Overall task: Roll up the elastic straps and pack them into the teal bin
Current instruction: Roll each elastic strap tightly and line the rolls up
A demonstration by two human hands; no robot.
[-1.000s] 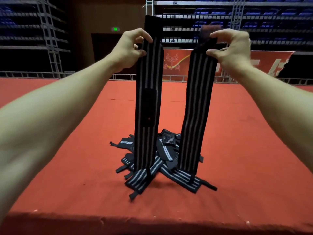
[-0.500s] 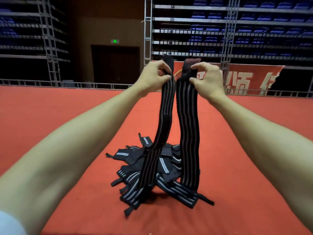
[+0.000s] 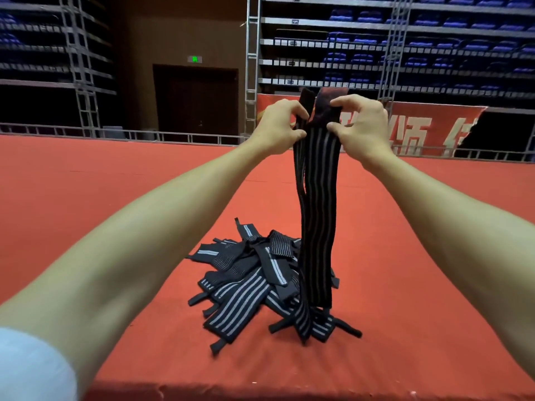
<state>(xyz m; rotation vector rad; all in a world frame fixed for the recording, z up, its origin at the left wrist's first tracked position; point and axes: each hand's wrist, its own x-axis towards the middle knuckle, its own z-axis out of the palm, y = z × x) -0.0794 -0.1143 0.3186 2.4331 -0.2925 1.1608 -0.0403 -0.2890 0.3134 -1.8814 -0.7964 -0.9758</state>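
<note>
Two long black elastic straps with grey stripes hang side by side from my raised hands. My left hand (image 3: 278, 128) pinches the top of the left strap (image 3: 299, 180), which shows mostly edge-on. My right hand (image 3: 359, 125) pinches the top of the right strap (image 3: 318, 215), whose striped face is toward me. The two straps touch or overlap near the top. Their lower ends reach a heap of more striped straps (image 3: 249, 273) lying on the red cloth (image 3: 115, 198). No teal bin shows in the head view.
The red cloth's front edge (image 3: 260, 389) runs along the bottom of the view. Metal railings (image 3: 144, 136), scaffold racks (image 3: 405, 53) with blue seats and a red banner (image 3: 428, 131) stand far behind.
My hands came together and lowered, bringing the two hanging straps from well apart to side by side and touching. The view tipped down slightly toward the heap.
</note>
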